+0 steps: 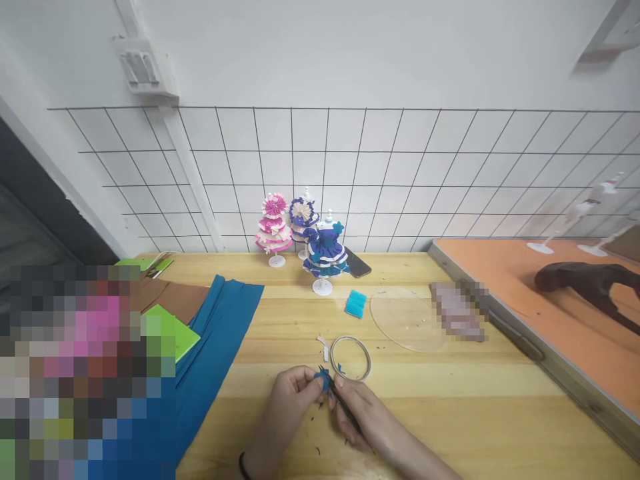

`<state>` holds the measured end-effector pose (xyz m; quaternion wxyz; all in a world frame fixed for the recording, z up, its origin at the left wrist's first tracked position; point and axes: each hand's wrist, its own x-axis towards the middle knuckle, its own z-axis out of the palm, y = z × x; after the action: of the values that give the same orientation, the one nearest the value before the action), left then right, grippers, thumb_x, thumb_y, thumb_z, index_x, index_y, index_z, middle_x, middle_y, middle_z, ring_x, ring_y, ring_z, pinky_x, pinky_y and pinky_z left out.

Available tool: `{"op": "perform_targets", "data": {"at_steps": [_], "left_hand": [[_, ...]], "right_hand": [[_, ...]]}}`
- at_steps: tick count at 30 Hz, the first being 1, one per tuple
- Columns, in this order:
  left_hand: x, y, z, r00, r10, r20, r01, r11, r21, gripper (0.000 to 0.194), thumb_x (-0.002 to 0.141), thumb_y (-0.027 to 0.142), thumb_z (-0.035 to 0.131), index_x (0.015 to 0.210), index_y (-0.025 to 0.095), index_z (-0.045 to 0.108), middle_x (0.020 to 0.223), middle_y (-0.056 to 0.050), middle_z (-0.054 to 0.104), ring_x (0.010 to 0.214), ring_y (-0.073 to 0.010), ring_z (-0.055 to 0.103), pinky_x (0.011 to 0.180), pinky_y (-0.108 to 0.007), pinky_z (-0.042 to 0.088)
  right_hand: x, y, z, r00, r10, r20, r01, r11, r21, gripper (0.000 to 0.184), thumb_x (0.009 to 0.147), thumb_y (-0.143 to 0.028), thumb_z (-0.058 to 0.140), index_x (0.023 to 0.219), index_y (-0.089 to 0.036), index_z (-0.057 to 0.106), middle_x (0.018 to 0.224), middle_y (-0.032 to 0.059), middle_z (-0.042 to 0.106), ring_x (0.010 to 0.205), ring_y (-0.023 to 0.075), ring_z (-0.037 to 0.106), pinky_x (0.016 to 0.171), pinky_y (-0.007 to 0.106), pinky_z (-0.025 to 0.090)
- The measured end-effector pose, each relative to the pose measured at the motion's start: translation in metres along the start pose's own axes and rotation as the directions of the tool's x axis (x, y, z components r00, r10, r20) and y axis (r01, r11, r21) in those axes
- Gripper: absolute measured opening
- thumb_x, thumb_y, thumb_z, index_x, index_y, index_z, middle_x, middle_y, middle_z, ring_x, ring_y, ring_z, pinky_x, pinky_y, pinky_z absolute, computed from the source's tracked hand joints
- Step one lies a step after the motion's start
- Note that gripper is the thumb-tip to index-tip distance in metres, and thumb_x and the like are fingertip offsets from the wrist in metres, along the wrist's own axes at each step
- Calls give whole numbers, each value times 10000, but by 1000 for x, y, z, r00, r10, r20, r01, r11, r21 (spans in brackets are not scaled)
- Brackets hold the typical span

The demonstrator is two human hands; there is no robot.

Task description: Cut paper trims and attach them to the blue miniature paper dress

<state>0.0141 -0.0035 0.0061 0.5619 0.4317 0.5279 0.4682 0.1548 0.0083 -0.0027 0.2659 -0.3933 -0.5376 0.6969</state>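
Across the table (450, 427), 3 dresses (303, 228) stand; left fingers (306, 393) pinch a blue piece (323, 381), right fingers (356, 395) grip a dark tool (346, 406).

A craft workroom, seemingly: small dress forms (327, 248) near the surface's back edge (240, 256), blue fabric (225, 320) toward its left.

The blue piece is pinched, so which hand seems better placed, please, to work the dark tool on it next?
Right hand, probably: it holds the dark tool, tip at the blue piece, which the left hand pinches.
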Motion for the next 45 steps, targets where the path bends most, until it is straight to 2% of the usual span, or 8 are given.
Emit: {"op": "perform_targets", "data": {"at_steps": [8,16,20,28,34,38,45], "left_hand": [[1,-4,-1,1000,-8,-1,8,1000,22,161,651,264,587,547,142,578,535,-21,628,537,-135,536,557,-240,403],[2,-2,-1,999,-45,2,45,999,-24,176,615,288,628,529,139,590,529,-19,619,530,-137,531,556,-248,407],[2,-3,-2,999,-53,4,53,998,-24,181,621,290,626,535,134,590,529,-23,618,526,-138,531,550,-248,403],[2,-10,-6,1000,-20,21,20,1000,-23,195,644,295,612,553,127,579,540,-36,619,527,-141,531,547,-255,402],[0,-5,-6,999,-28,35,30,999,-40,199,634,305,624,547,130,588,538,-37,624,542,-145,544,552,-250,406],[-2,-2,-6,998,-35,57,38,998,-55,201,627,310,636,555,126,600,541,-35,625,548,-145,545,562,-254,409],[-1,-2,-7,996,-51,78,57,996,-66,232,608,349,649,550,132,592,533,-27,617,537,-141,545,559,-254,413]], "right_hand": [[4,12,-5,999,-37,5,37,998,-50,496,825,-590,295,670,-157,482,316,-93,356,259,42,243,301,167,198],[1,7,-4,999,-47,15,48,994,-93,517,820,-607,273,652,-161,474,315,-97,327,280,49,238,335,183,204],[1,11,-4,998,-51,23,53,993,-108,513,847,-569,262,655,-154,493,332,-97,309,292,52,232,336,191,171],[-1,6,-3,998,-56,3,56,987,-151,477,844,-562,291,655,-163,472,345,-99,309,319,57,242,379,196,218],[-3,5,-3,999,-42,27,46,986,-162,489,840,-572,280,633,-166,458,353,-95,294,318,56,225,352,198,173],[-5,1,-4,998,-46,53,54,983,-176,466,854,-548,281,639,-169,446,378,-93,288,349,61,237,367,198,183],[-6,1,-7,996,-34,78,47,986,-161,458,850,-549,295,713,-158,491,443,-86,295,375,58,230,371,203,159]]}}
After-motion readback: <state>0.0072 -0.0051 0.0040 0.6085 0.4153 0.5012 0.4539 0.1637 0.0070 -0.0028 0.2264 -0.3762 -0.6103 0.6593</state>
